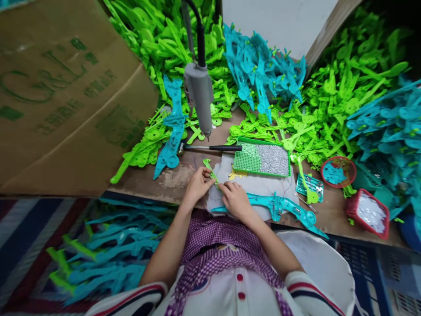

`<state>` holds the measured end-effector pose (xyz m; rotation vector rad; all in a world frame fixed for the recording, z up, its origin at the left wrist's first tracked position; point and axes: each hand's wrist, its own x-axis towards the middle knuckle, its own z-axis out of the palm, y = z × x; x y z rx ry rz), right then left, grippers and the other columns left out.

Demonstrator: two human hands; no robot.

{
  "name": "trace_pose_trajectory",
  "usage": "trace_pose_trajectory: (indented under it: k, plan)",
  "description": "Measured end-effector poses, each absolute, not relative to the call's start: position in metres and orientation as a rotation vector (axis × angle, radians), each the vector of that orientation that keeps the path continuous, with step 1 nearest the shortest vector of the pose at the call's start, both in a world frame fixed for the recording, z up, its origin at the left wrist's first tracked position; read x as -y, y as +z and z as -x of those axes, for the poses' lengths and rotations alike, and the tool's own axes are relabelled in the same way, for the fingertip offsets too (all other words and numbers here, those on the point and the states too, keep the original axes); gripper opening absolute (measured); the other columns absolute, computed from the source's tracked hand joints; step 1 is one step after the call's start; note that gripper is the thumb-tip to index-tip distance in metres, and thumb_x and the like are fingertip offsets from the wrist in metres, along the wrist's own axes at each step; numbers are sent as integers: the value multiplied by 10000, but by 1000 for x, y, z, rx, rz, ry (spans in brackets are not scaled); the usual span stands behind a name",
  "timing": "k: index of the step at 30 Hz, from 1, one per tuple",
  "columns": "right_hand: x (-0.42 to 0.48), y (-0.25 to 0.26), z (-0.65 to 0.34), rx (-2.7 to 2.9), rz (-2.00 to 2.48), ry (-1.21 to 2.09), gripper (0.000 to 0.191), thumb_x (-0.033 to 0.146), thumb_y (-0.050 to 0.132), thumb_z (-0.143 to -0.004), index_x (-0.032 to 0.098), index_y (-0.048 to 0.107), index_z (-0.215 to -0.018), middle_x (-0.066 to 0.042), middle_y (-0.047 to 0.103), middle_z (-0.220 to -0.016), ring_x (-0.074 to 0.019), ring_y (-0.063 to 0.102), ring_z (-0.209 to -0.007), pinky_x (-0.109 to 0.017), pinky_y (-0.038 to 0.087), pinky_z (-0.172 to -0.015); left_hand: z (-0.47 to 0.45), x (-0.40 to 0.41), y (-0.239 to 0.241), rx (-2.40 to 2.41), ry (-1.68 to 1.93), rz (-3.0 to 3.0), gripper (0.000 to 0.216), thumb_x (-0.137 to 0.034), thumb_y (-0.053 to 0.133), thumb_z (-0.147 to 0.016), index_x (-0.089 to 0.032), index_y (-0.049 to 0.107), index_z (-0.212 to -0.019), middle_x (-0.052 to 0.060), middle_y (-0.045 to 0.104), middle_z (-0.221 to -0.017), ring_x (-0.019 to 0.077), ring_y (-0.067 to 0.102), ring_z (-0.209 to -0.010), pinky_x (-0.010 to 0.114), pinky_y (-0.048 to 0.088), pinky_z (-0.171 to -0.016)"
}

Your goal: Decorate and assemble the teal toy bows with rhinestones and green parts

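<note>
My left hand (198, 185) pinches a small green plastic piece (211, 170) over the cloth at the table's front edge. The fingertips of my right hand (235, 198) are closed at the lower end of that same green piece. Under and to the right of my right hand lies a long blue plastic part (283, 204), shaped like a bow. Just beyond my hands rests a hammer (212, 148) with a black handle. A green tray (251, 170) of small silvery pieces stands on the white cloth (226, 166).
A grey electric screwdriver (199, 96) hangs above the table. Heaps of green parts (158, 39) and blue parts (259, 66) fill the back. A cardboard box (72, 101) stands left. Red baskets (350, 210) and a screwdriver-like tool (305, 202) lie right.
</note>
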<state>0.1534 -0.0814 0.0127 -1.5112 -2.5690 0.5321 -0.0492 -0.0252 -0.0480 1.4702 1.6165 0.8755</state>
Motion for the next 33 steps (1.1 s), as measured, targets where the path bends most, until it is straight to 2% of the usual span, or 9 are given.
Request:
trace_pose_trajectory:
  k: [6, 9, 13, 16, 20, 22, 24, 28, 33]
  plan:
    - [48, 87, -154, 2048, 1323, 589, 336, 346, 411, -1060, 259, 600, -1323, -51, 663, -1272, -193, 573, -1208, -376, 445, -1048, 46, 33, -49, -1638, 929, -1593, 389, -430, 708, -809, -187, 613, -1097, 19, 636, -904, 162, 560, -730, 293, 478, -710]
    - [18, 114, -164, 1798, 1272, 535, 333, 370, 405, -1058, 260, 620, -1287, -53, 651, -1287, -177, 567, -1253, -373, 442, -1093, 41, 48, -39, -1717, 1013, -1691, 329, -411, 665, -855, -194, 638, -1100, 48, 646, -988, 192, 591, -836, 328, 494, -799]
    - [-2, 102, -221, 1784, 1367, 544, 314, 384, 487, -1018, 228, 670, -1220, -94, 668, -1241, -221, 600, -1212, -399, 469, -1073, 44, 74, -34, -1918, 1120, -1803, 275, -393, 612, -910, -202, 656, -1103, 103, 631, -1149, 271, 593, -1126, 423, 448, -1005]
    - [-14, 92, -279, 1855, 1506, 455, 299, 375, 496, -1006, 220, 694, -1166, -106, 700, -1192, -255, 627, -1160, -431, 479, -1044, 48, 85, -46, -2073, 1145, -1860, 286, -409, 604, -931, -197, 659, -1114, 120, 638, -1169, 293, 588, -1168, 470, 384, -1061]
    - [-70, 104, -322, 1914, 1745, 191, 295, 311, 474, -1003, 203, 700, -1160, -113, 710, -1187, -277, 627, -1151, -444, 462, -1040, 46, 86, -65, -2173, 1194, -1949, 283, -391, 651, -916, -187, 650, -1112, 130, 690, -1154, 298, 617, -1145, 504, 318, -1085]
    - [-109, 106, -318, 2012, 1955, 163, 318, 241, 452, -990, 158, 706, -1161, -161, 697, -1214, -310, 617, -1182, -465, 452, -1041, 45, 86, -72, -2187, 1232, -1968, 283, -367, 675, -903, -180, 643, -1113, 138, 707, -1133, 295, 633, -1124, 500, 328, -1070]
    - [-143, 99, -298, 2085, 2029, 202, 352, 190, 427, -981, 126, 692, -1203, -189, 678, -1254, -306, 624, -1184, -439, 456, -1039, 47, 87, -76, -2203, 1264, -1981, 271, -355, 689, -893, -177, 646, -1092, 141, 717, -1103, 293, 646, -1093, 495, 344, -1052]
    - [-185, 69, -229, 2286, 1791, 370, 388, 218, 375, -1013, 200, 643, -1293, -97, 670, -1296, -221, 628, -1188, -317, 465, -1036, 50, 89, -80, -2243, 1239, -2018, 259, -357, 694, -883, -186, 647, -1071, 132, 731, -1061, 290, 663, -1041, 499, 351, -1043]
    - [-232, 51, -175, 2244, 1828, 419, 503, 57, 331, -952, 127, 493, -1424, -149, 605, -1368, -215, 575, -1260, -320, 438, -1072, 50, 92, -70, -2228, 1049, -2055, 239, -338, 608, -926, -222, 610, -1135, 139, 713, -1126, 301, 657, -1084, 497, 401, -1012]
